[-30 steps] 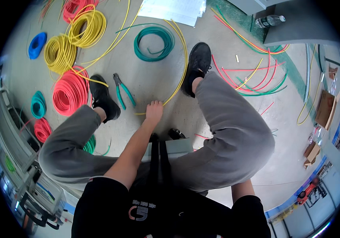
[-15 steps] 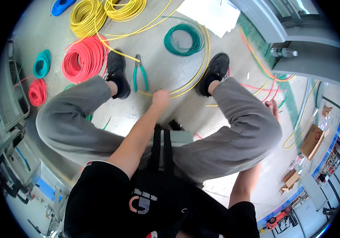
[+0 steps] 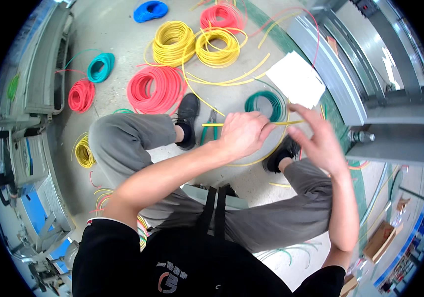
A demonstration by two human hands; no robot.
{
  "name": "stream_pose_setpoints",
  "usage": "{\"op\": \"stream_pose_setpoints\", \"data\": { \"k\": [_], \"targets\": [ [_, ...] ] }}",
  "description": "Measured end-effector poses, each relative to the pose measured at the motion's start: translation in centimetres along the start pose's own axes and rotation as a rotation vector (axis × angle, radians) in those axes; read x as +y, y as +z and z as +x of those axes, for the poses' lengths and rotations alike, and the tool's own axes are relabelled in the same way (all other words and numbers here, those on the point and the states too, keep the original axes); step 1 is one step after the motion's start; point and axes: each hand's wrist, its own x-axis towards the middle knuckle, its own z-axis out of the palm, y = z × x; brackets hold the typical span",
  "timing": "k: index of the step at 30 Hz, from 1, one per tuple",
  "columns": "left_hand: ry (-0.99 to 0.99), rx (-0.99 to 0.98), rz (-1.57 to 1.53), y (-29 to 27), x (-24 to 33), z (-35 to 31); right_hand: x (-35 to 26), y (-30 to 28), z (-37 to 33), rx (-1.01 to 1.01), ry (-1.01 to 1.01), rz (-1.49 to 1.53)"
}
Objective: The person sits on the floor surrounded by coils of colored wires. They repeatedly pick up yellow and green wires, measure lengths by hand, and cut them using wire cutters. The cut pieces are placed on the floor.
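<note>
A short yellow wire point(image 3: 287, 123) passes through my left hand point(image 3: 244, 132), which is closed around it in front of my body. One end of the wire sticks out left of the fist, the other toward my right hand point(image 3: 320, 143). That right hand is slightly blurred, thumb and fingers apart around the wire's right end, with no grip on it visible. Behind my left wrist lie pliers with teal handles point(image 3: 215, 132), partly hidden, beside my black shoe point(image 3: 187, 116). Beyond my hands sits a dark green wire coil point(image 3: 252, 103) on the floor.
Yellow coils point(image 3: 174, 43), a red coil point(image 3: 155, 90) and a blue coil point(image 3: 150, 11) lie ahead. A teal coil point(image 3: 101, 68) lies to the left. White paper sheets point(image 3: 296, 79) rest near a grey metal frame point(image 3: 395, 141); a plastic bottle point(image 3: 360, 136) lies beside it.
My left hand has risen from the floor, bringing up a yellow wire. My right hand has come from beside my right knee toward the wire's end. The view has shifted.
</note>
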Motion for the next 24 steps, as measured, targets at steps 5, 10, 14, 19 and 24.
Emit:
{"op": "stream_pose_setpoints", "data": {
  "k": [5, 10, 14, 19, 24],
  "targets": [
    [0.171, -0.108, -0.126, -11.1, 1.2, 1.0, -2.0, 1.5, 0.5, 0.083, -0.187, -0.058],
    [-0.132, -0.512, -0.373, -19.4, -1.0, 1.3, -2.7, 1.9, 0.0, 0.219, -0.29, -0.006],
    [-0.376, -0.544, -0.575, -21.1, -2.3, 0.1, -2.3, 1.8, -0.5, 0.115, -0.095, 0.227],
    [-0.082, -0.69, -0.14, -20.5, -2.5, -1.6, -3.2, 1.8, -0.6, -0.037, -0.193, 0.007],
    [0.063, -0.502, -0.286, -21.6, -4.6, -0.6, -3.2, 1.6, 0.0, 0.024, -0.087, 0.087]
  ]
}}
